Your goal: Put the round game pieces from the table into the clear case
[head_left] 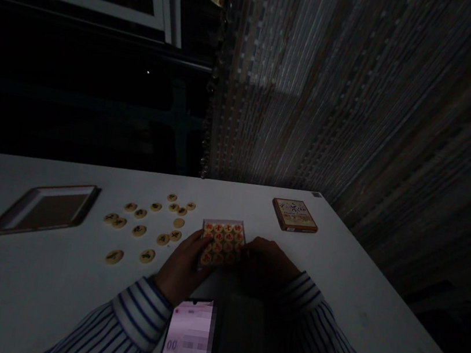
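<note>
A small clear tray point(223, 220) is packed with round Chinese chess pieces point(217, 246) marked in red and set in rows. My left hand point(185, 263) grips its left side, the thumb lying over the edge pieces. At the right side, my right hand point(270, 257) is closed with curled fingertips against the tray's edge; its lower part is lost in shadow. Left of the tray, several loose Chinese chess pieces point(139, 231) with dark markings lie scattered on the white table point(50, 279). One piece point(178, 223) among them shows a plain face.
An open shallow box part point(44, 209) lies at the table's left. Toward the back right is a flat printed box point(295, 216) with Chinese characters. A lit phone point(186, 339) sits close to me, below my left hand. A string curtain point(274, 88) hangs behind the table.
</note>
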A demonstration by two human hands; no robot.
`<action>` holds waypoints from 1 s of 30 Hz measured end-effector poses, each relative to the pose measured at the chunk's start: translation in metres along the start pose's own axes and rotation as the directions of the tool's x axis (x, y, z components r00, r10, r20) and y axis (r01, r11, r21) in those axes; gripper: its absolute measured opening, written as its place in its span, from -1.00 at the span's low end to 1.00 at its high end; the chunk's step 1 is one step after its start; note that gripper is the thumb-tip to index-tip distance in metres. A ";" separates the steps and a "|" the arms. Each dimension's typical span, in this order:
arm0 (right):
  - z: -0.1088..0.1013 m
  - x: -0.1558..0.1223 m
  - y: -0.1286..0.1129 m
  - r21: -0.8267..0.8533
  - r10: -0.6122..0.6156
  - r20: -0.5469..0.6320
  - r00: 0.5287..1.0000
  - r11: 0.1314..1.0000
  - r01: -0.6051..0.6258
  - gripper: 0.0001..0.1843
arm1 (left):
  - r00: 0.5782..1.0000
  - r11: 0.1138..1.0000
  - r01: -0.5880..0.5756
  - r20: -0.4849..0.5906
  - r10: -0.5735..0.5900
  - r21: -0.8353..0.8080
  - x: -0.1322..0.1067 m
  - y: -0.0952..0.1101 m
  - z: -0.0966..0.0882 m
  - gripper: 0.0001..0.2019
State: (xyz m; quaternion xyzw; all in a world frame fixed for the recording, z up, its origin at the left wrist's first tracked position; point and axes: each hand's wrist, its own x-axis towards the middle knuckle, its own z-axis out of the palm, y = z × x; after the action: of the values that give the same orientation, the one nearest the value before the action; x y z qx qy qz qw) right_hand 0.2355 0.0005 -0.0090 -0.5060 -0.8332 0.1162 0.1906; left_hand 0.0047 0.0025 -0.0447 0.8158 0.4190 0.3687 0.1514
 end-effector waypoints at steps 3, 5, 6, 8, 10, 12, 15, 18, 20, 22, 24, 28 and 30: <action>-0.002 0.000 -0.003 0.002 0.013 0.003 1.000 1.000 -0.013 -0.78 | 1.000 1.000 0.009 -0.005 -0.009 -0.007 0.000 0.000 0.001 -0.52; -0.002 0.000 -0.004 0.001 0.016 0.001 1.000 1.000 -0.016 -0.78 | 1.000 1.000 0.015 -0.005 -0.015 -0.009 0.000 -0.001 0.002 -0.52; -0.001 0.000 -0.004 0.002 0.015 0.002 1.000 1.000 -0.015 -0.78 | 1.000 1.000 0.016 -0.004 -0.016 -0.010 0.000 -0.001 0.002 -0.53; 0.000 0.000 -0.002 0.013 0.010 -0.004 1.000 1.000 -0.010 -0.78 | 1.000 1.000 0.017 -0.014 -0.017 -0.010 0.000 -0.001 0.002 -0.54; 0.002 0.000 0.001 0.033 -0.005 -0.025 1.000 0.999 0.006 -0.76 | 0.999 1.000 0.028 -0.030 -0.028 -0.007 0.001 0.001 0.001 -0.54; 0.002 0.001 0.004 0.048 -0.034 -0.055 0.998 0.998 0.036 -0.74 | 0.999 0.999 0.041 -0.035 -0.041 -0.003 0.001 0.002 0.000 -0.53; -0.002 0.001 0.005 0.023 -0.053 -0.133 0.990 0.998 0.057 -0.77 | 0.999 1.000 0.030 -0.037 -0.031 -0.009 0.002 0.004 -0.002 -0.52; -0.007 0.002 0.002 -0.007 -0.016 -0.267 0.964 1.000 0.014 -0.85 | 0.999 1.000 0.014 -0.051 -0.014 0.003 0.003 0.005 -0.003 -0.51; -0.008 0.002 0.000 -0.015 0.001 -0.323 0.946 1.000 -0.006 -0.87 | 0.998 0.999 0.027 -0.064 -0.025 0.035 0.003 0.006 -0.005 -0.52; -0.008 0.002 -0.001 -0.027 0.004 -0.346 0.938 1.000 -0.015 -0.88 | 0.996 0.996 0.049 -0.085 -0.042 0.076 0.004 0.009 -0.008 -0.56; -0.006 0.002 -0.003 -0.045 0.005 -0.355 0.935 0.999 -0.022 -0.86 | 0.993 0.991 0.070 -0.106 -0.058 0.111 0.004 0.012 -0.013 -0.61; -0.005 0.003 -0.006 -0.080 -0.001 -0.340 0.941 0.996 -0.028 -0.83 | 0.982 0.985 0.110 -0.169 -0.086 0.136 0.007 0.016 -0.028 -0.66; -0.006 0.002 -0.008 -0.084 -0.005 -0.338 0.941 0.996 -0.025 -0.81 | 0.977 0.985 0.111 -0.195 -0.084 0.130 0.009 0.015 -0.036 -0.67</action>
State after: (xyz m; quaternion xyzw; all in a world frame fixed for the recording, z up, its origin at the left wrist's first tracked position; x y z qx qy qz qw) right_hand 0.2310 -0.0012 -0.0003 -0.5303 -0.7900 -0.0077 0.3077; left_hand -0.0095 -0.0018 -0.0075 0.7643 0.4960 0.4059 0.0713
